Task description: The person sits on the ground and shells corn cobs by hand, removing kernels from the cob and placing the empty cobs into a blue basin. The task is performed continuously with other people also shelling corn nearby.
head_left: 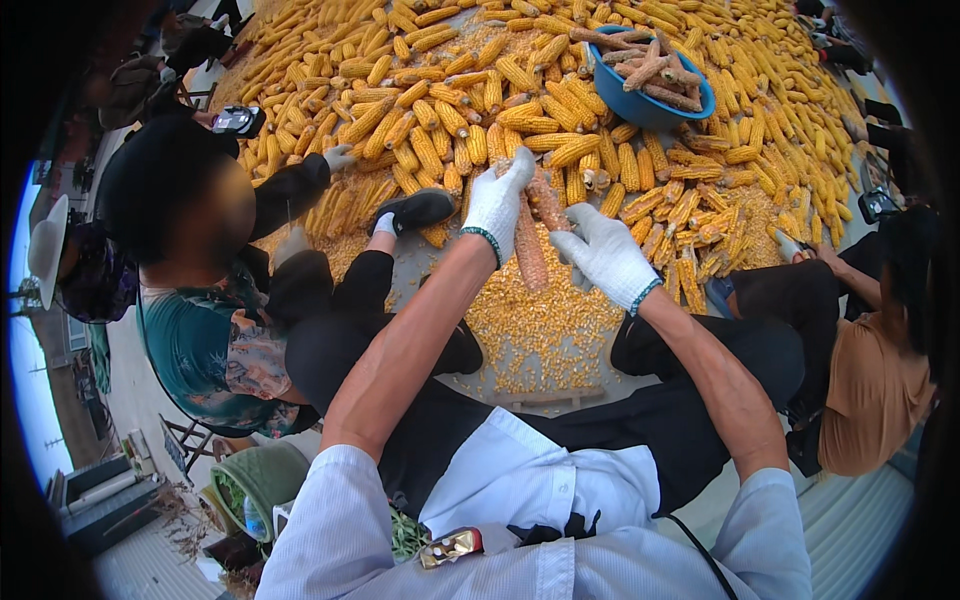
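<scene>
My left hand, in a white knit glove with a green cuff, is closed on bare reddish corn cobs: one hangs downward from it, another slants beside it to the right. My right hand, gloved likewise, has its fingers loosely curved and apart at the right end of the slanting cob; whether it touches it is hard to tell. Loose yellow kernels lie on the ground below both hands, between my knees. Ears of yellow corn are heaped just beyond.
A blue tub of stripped cobs sits on the heap at back right. A co-worker sits close on my left with a gloved hand at the corn; another person sits on my right. A green container stands at lower left.
</scene>
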Available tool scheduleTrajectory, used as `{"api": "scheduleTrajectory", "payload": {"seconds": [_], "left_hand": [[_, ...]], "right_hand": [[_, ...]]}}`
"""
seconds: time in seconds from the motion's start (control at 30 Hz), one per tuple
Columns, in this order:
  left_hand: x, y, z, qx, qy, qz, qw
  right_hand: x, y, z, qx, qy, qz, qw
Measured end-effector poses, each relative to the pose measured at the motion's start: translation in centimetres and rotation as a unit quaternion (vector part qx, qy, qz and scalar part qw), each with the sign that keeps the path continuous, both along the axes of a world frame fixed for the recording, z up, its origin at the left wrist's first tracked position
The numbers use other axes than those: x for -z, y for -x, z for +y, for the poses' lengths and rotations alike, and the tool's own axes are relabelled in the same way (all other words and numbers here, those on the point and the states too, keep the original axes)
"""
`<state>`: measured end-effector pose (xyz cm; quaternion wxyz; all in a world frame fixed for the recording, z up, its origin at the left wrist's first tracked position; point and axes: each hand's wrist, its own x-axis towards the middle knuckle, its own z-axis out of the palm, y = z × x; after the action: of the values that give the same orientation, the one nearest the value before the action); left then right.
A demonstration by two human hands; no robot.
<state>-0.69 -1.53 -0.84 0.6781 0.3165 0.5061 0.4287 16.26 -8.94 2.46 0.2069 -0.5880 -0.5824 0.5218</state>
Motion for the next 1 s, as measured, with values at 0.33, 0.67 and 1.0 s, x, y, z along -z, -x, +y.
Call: {"api": "scheduleTrajectory", "payload": {"seconds": [0.33, 0.67, 1.0], "left_hand": [[1.7, -0.5, -0.4, 0.028, 0.020, 0.058, 0.998], [-0.2, 0.3, 1.0, -0.051, -0.068, 0.079, 0.993], [-2.5, -0.4, 0.7, 0.026, -0.103, 0.105, 0.989]], "right_hand": [[0.7, 0.9, 0.4, -0.070, -0.059, -0.150, 0.984], [-0.2, -0.3, 1.7, 0.029, 0.111, 0.227, 0.967], [0.4, -1.0, 2.1, 0.093, 0.132, 0.316, 0.935]]}}
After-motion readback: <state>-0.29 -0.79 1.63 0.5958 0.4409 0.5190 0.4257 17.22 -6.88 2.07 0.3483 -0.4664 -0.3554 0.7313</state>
